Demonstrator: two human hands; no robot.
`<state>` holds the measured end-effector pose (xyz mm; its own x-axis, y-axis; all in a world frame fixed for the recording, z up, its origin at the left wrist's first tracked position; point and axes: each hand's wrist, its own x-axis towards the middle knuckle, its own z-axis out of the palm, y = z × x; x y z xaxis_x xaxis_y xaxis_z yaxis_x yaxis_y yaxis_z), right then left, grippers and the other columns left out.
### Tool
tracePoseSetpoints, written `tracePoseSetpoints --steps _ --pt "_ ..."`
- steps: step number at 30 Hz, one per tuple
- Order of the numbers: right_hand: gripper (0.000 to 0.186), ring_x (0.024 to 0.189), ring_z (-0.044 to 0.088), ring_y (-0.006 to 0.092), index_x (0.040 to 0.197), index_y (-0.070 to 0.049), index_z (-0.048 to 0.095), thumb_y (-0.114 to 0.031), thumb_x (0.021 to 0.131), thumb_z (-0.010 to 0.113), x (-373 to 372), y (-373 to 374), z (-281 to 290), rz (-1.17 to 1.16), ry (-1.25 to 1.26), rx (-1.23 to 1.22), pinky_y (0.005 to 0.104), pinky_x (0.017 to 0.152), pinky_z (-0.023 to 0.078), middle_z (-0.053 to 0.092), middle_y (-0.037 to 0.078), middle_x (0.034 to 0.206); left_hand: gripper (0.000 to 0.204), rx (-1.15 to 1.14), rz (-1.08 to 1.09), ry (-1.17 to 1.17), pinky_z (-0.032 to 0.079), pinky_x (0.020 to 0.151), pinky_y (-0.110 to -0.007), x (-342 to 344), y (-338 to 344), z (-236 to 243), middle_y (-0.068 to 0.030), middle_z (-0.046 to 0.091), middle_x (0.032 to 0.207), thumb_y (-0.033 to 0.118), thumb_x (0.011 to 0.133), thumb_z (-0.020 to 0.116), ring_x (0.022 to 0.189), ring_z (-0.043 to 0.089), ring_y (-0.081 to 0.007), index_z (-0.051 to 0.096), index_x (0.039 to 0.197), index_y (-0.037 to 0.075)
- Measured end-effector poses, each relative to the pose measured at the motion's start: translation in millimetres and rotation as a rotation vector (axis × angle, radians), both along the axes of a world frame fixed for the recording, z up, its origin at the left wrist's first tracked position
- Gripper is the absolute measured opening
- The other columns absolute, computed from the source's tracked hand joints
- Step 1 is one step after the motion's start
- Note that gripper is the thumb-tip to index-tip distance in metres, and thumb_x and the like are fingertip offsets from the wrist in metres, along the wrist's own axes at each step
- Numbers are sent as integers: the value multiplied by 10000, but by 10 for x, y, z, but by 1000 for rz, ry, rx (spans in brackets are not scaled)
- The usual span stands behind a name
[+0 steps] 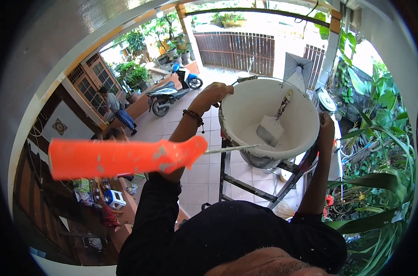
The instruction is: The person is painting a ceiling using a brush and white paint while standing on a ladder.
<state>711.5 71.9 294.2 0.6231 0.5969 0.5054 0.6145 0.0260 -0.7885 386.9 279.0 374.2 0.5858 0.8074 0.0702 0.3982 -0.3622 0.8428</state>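
A large whitish bucket (246,99), stained with paint, stands in front of me at the top of a ladder (252,185). My left hand (218,94) grips its rim on the left, fingers curled over the edge. On the right, my right hand (326,126) is closed at the bucket's side, its fingers partly hidden. Inside leans a paint-smeared flat tool (270,130), a brush or a scraper; I cannot tell which. A bright orange handle (121,158), speckled with paint, sticks out leftward over my left forearm; its thin metal rod (232,148) reaches the bucket.
Tiled floor (197,179) lies far below. A motorbike (170,92) is parked beyond my left arm, and a person (117,110) bends near the doors. Leafy plants (379,152) crowd the right. A white and blue stool (114,199) stands lower left.
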Motion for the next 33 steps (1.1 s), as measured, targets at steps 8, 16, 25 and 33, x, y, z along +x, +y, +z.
tracePoseSetpoints --steps 8,16,25,33 --pt "332 750 663 321 935 37 625 -289 887 583 -54 18 50 2 33 -44 379 676 485 663 216 816 399 107 45 176 472 637 -260 196 399 79 -65 655 814 350 820 617 700 600 -133 666 984 -10" --pt "339 732 657 319 921 28 633 -305 868 600 -19 15 15 -15 25 -68 383 666 483 660 212 794 361 21 -24 -7 390 480 -205 407 193 556 -36 604 718 331 806 691 558 493 -58 622 942 4" --pt "258 732 633 371 871 24 610 -231 838 590 15 63 -65 -6 -27 4 427 656 463 644 218 784 406 -320 -409 -205 240 378 -166 592 24 1180 25 508 630 379 877 604 445 344 -16 676 1007 1" --pt "281 738 643 361 884 8 624 -268 833 622 43 44 -62 -41 -11 -52 428 667 471 654 205 783 396 -461 -569 -243 237 351 -186 665 -402 1438 41 449 596 301 900 584 431 292 -27 643 1048 -62"
